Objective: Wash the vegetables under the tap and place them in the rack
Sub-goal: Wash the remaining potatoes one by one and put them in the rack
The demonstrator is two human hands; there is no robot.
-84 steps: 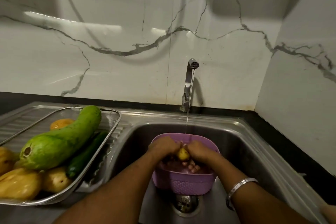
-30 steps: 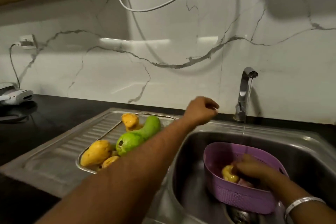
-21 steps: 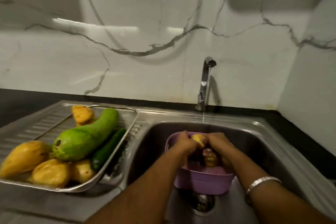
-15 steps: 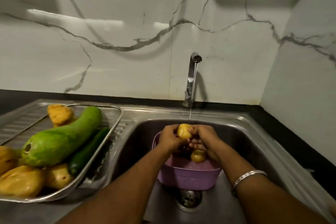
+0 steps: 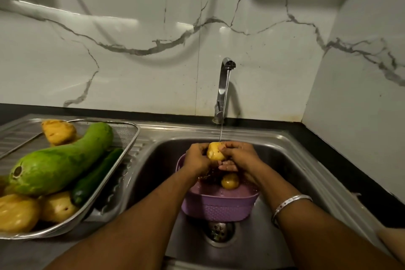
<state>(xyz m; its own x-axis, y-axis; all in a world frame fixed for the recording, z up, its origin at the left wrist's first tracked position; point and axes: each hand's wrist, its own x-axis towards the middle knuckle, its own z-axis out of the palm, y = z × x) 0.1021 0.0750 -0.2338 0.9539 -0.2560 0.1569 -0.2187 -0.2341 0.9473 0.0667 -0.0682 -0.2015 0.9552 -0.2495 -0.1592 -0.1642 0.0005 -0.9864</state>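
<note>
Compared with the frame half a second earlier, the layout is nearly unchanged: both hands remain raised over the basket with the same potato under the stream, and the second potato still lies below them. At far left, the wire-mesh metal rack (image 5: 129,138) sits on the ribbed steel drainboard (image 5: 19,136), its near-left corner cut off by the frame edge. It holds a long, curved, smooth green gourd (image 5: 59,162), a dark green cucumber (image 5: 94,180) partly hidden beneath the gourd, and several lumpy yellow potatoes (image 5: 58,131), some cropped at the left edge. In the stainless steel sink (image 5: 291,160), a purple plastic basket (image 5: 219,208) with a perforated wall stands over the round drain (image 5: 219,229). The left hand (image 5: 197,158) curls its fingers round the left side of the held potato (image 5: 215,152); the right hand (image 5: 240,155) grips it from the right, with lower fingers extended beneath. A thin water stream (image 5: 223,114) from the chrome tap (image 5: 223,87) lands on this potato. A second potato (image 5: 229,181) rests inside the basket; the dark contents beside it are indistinct. A silver bangle (image 5: 289,204) circles the right wrist. White veined marble wall (image 5: 153,50) stands behind.
</note>
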